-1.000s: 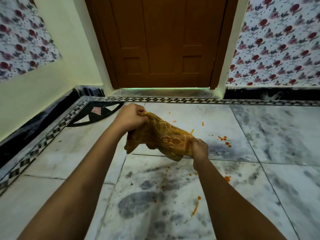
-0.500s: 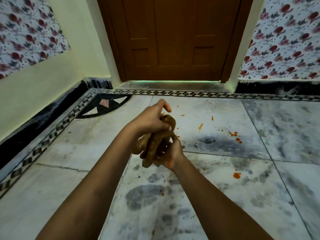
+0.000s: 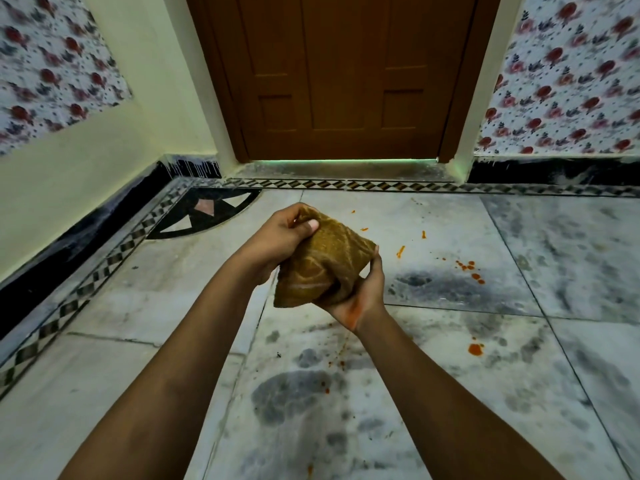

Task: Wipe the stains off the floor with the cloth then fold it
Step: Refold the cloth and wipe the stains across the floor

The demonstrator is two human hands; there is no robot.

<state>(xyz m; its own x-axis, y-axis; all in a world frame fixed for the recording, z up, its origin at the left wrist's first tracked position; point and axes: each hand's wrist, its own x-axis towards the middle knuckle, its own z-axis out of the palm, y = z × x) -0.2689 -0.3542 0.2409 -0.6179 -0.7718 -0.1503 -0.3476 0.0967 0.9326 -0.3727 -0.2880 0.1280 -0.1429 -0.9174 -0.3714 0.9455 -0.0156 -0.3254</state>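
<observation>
A mustard-brown patterned cloth (image 3: pixel 322 261) is bunched into a rough folded bundle above the marble floor (image 3: pixel 571 258). My left hand (image 3: pixel 277 240) pinches its upper left corner with thumb on top. My right hand (image 3: pixel 360 292) cups the bundle from below and the right, with an orange smear on the palm heel. Orange stains lie on the floor: a cluster of drops (image 3: pixel 471 270) to the right, a streak (image 3: pixel 400 251) near the cloth, a larger blob (image 3: pixel 475 348) at lower right, and small specks (image 3: pixel 327 389) between my forearms.
A brown wooden door (image 3: pixel 341 74) stands shut straight ahead. Floral-papered walls flank it, with a black skirting (image 3: pixel 79 233) and a chequered floor border (image 3: pixel 104 271) running along the left. A dark corner inlay (image 3: pixel 204 216) sits left of my hands.
The cloth went from stretched between my hands, to twisted together, to a wider folded bundle. My hands came together and the camera tilted slightly toward the door.
</observation>
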